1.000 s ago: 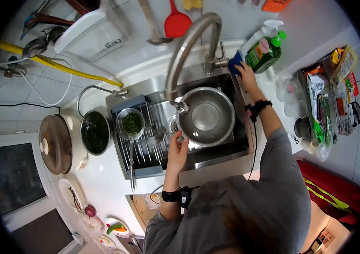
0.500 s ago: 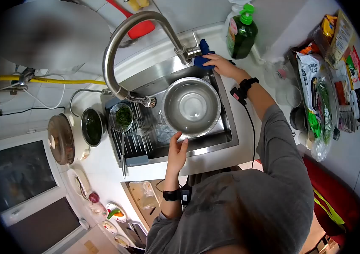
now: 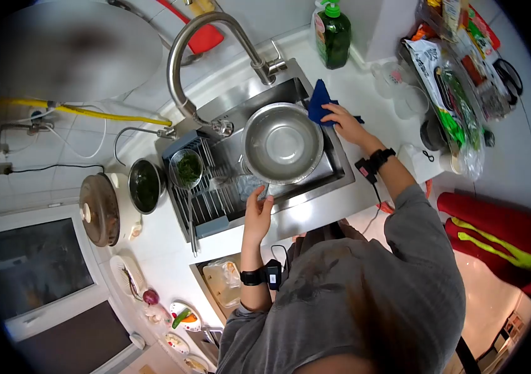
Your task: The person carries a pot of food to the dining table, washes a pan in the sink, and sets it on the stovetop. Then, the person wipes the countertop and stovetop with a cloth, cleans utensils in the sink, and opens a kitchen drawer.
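My right hand grips a dark blue cloth at the right rim of the sink, beside the metal basin. My left hand is over the sink's front edge, thumb and fingers apart, holding nothing. Its fingertips are just below the round metal basin, which sits inside the stainless steel sink. Whether they touch the basin is hard to tell. A clear plastic bag lies in the sink near my left fingertips.
Above the sink arches a faucet. A strainer of chopped greens rests on the drying rack. To the left are a pot and a lidded cooker. Behind stands a green soap bottle; food packages lie right.
My right hand has drawn the blue cloth from beside the faucet base toward me along the sink's right rim. My left hand stays near the basin. The camera view has shifted and turned.
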`<state>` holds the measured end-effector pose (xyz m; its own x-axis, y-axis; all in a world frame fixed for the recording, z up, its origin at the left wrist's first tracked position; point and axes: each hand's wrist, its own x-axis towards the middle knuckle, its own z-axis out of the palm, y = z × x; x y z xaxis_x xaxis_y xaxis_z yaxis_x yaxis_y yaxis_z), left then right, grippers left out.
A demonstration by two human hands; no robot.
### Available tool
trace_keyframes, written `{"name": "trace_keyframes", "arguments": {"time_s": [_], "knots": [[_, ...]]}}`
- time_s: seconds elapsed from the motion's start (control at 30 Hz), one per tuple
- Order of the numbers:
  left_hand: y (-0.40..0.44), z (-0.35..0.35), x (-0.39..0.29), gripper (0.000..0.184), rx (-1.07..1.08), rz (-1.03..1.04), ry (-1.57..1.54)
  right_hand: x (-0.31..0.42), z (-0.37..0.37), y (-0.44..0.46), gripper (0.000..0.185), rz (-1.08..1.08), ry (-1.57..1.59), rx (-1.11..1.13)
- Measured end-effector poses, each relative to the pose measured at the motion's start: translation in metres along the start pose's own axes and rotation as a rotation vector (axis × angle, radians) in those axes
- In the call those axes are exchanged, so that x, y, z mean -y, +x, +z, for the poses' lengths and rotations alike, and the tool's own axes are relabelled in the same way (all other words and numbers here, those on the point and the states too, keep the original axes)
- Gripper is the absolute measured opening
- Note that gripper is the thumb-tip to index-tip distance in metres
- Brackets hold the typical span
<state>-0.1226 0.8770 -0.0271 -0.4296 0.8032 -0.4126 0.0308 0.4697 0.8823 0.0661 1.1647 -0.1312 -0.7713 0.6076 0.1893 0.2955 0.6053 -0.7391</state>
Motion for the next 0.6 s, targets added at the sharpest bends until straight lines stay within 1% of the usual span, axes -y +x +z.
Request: {"name": "trace_keyframes", "arguments": {"time_s": [0.07, 0.1, 0.13, 0.2, 0.3, 0.33, 0.4, 0.43, 0.47, 0.53, 0.6], "knots": [[-0.007, -0.015, 0.019, 0.040, -0.009, 0.056, 0.047, 0.013, 0.003, -0.029, 0.041, 0.000, -0.008, -0.011], [-0.010, -0.023, 0.033, 0.039, -0.033, 0.097, 0.067, 0.022, 0.006, -0.046, 0.041, 0.043, -0.007, -0.031], [-0.017, -0.030, 0.035, 0.039, -0.023, 0.103, 0.059, 0.031, 0.009, -0.064, 0.042, 0.088, -0.006, -0.050], [-0.032, -0.045, 0.037, 0.039, -0.007, 0.085, 0.066, 0.051, 0.015, -0.098, 0.042, 0.107, -0.023, -0.075], [-0.059, -0.065, 0.042, 0.040, 0.007, 0.064, 0.060, 0.087, 0.029, -0.144, 0.046, 0.216, -0.115, -0.256], [-0.069, -0.072, 0.045, 0.040, 0.001, 0.053, 0.063, 0.095, 0.037, -0.155, 0.046, 0.203, -0.119, -0.244], [-0.090, -0.087, 0.052, 0.041, -0.029, 0.058, 0.056, 0.106, 0.060, -0.176, 0.048, 0.242, -0.218, -0.416], [-0.098, -0.094, 0.058, 0.041, -0.051, 0.093, 0.052, 0.121, 0.073, -0.177, 0.047, 0.219, -0.262, -0.411], [-0.110, -0.100, 0.061, 0.041, -0.080, 0.061, 0.039, 0.137, 0.087, -0.178, 0.044, 0.192, -0.261, -0.385], [-0.132, -0.116, 0.062, 0.041, -0.095, -0.035, 0.051, 0.156, 0.131, -0.173, 0.040, 0.116, -0.252, -0.290], [-0.146, -0.131, 0.077, 0.040, -0.123, -0.058, 0.041, 0.190, 0.172, -0.156, 0.040, -0.008, -0.171, -0.146]]}}
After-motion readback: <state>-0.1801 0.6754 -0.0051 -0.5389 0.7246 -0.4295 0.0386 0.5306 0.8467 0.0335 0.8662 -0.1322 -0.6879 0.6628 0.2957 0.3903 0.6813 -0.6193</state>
